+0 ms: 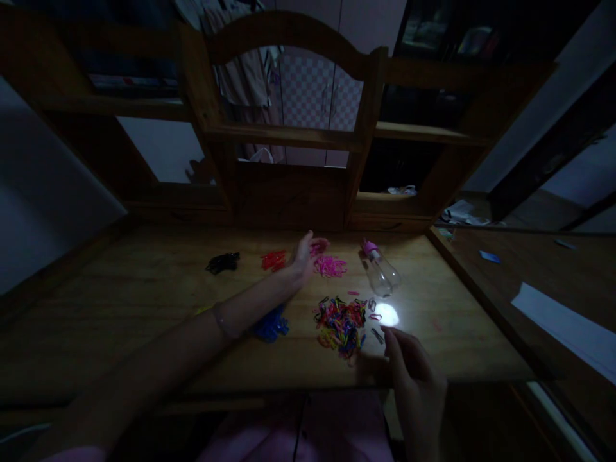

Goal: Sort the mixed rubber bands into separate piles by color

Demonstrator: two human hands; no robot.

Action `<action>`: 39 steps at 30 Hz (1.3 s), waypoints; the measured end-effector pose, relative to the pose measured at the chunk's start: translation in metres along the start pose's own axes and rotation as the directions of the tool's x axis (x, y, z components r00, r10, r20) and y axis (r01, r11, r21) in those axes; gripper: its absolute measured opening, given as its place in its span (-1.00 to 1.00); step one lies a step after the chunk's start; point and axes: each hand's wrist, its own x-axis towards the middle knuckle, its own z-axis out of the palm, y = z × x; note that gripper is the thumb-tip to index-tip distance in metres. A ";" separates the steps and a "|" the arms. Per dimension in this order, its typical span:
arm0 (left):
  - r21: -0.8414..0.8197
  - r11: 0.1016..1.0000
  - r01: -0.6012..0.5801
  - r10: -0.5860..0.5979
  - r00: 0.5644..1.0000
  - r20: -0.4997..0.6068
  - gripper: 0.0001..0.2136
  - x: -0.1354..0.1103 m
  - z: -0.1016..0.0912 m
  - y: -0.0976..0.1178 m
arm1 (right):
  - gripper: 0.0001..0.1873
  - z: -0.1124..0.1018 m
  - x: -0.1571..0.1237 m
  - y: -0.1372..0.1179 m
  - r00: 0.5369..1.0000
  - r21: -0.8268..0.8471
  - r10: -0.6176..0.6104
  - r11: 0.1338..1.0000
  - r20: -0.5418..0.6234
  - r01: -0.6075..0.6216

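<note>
A mixed pile of small coloured elastic bands (341, 322) lies in the middle of a wooden desk (144, 301). Sorted heaps lie around it: pink (330, 265), red (273, 260), black (222, 262) and blue (271, 326). My left hand (307, 252) reaches far across the desk, its fingers spread and open just over the pink heap. My right hand (409, 369) hovers at the desk's near edge, right of the mixed pile, fingers loosely curled with a fingertip close to a stray band. A clear bottle with a pink cap (380, 270) lies on its side.
A wooden hutch with shelves (289, 135) rises along the back of the desk. A second tabletop at the right carries a white sheet (563, 324) and a small blue item (489, 257). The room is dim, with a bright light spot (386, 314) beside the mixed pile.
</note>
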 end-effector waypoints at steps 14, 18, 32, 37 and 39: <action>0.369 0.920 -0.132 0.066 0.980 0.188 -0.90 -0.063 -0.027 0.027 | -0.65 -0.017 0.012 0.013 0.965 -0.060 0.116 0.989 -0.235 -0.134; 0.764 0.577 -0.288 -0.307 0.790 0.530 -0.76 -0.114 -0.060 -0.005 | -0.69 -0.023 0.013 0.014 0.985 -0.057 0.152 0.986 -0.079 -0.157; 0.807 0.564 -0.175 -0.112 0.952 0.285 -0.67 -0.103 -0.091 -0.068 | -0.79 -0.009 0.016 0.007 0.942 -0.415 0.026 0.902 0.333 0.122; 0.818 0.498 -0.287 0.018 0.947 0.321 -0.79 -0.096 -0.087 -0.065 | -0.80 -0.019 0.003 -0.003 0.965 -0.313 0.052 0.949 0.256 0.032; 0.837 0.434 -0.334 0.150 0.943 0.298 -0.76 -0.085 -0.085 -0.065 | -0.79 -0.022 0.001 -0.002 0.978 -0.294 0.084 0.956 0.189 -0.026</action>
